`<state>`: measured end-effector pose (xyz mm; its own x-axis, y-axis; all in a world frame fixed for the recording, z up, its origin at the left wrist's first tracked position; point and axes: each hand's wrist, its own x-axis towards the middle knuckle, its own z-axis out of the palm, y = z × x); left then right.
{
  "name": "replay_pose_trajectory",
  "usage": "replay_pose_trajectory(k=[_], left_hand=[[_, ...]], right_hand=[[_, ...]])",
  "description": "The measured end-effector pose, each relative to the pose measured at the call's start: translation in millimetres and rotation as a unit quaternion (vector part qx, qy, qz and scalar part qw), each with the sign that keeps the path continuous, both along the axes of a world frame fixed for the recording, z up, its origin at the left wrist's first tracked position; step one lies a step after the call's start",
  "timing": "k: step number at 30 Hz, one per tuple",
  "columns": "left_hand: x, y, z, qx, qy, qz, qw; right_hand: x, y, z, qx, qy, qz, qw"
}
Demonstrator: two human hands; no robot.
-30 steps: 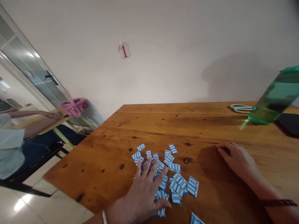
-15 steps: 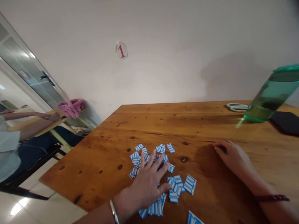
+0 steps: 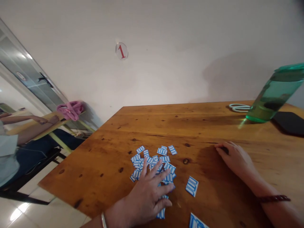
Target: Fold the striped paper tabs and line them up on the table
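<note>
My left hand (image 3: 149, 190), with a metal bangle on the wrist, lies palm down with fingers spread over a loose heap of small blue-and-white striped cards (image 3: 137, 161). Its palm and fingers hide part of the heap, and some cards show beneath the thumb. One separate card (image 3: 192, 186) lies right of the heap, and another card (image 3: 197, 221) is cut off by the lower edge of the view. Farther right, my right hand (image 3: 236, 160), wearing a dark beaded bracelet, rests on the wooden table (image 3: 152, 126). Its fingers are loosely bent, with a gap beside the thumb and nothing visible in it.
A green bottle (image 3: 273, 98) stands at the back right, between a pale looped cable (image 3: 238, 108) and a dark flat object (image 3: 288, 123). At left, a person's arms (image 3: 35, 126) rest on another table with a pink cloth item (image 3: 70, 110). A wall closes off the back.
The cards that lay beside my left thumb have been drawn left into the heap and under the hand. My right hand stays resting in place. The view has shifted slightly.
</note>
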<state>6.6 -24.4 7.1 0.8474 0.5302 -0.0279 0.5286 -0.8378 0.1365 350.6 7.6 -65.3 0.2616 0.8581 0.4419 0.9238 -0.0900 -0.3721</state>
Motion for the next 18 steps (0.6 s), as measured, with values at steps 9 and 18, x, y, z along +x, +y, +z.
replay_pose_trajectory(k=[9, 18], left_hand=[[0.3, -2.2, -5.3, -0.009, 0.016, -0.002, 1.0], [21.1, 16.4, 2.6, -0.018, -0.011, 0.04, 0.999]], right_hand=[[-0.8, -0.2, 1.3, -0.005, 0.006, 0.002, 1.0], [1.1, 1.6, -0.6, -0.002, 0.009, 0.005, 1.0]])
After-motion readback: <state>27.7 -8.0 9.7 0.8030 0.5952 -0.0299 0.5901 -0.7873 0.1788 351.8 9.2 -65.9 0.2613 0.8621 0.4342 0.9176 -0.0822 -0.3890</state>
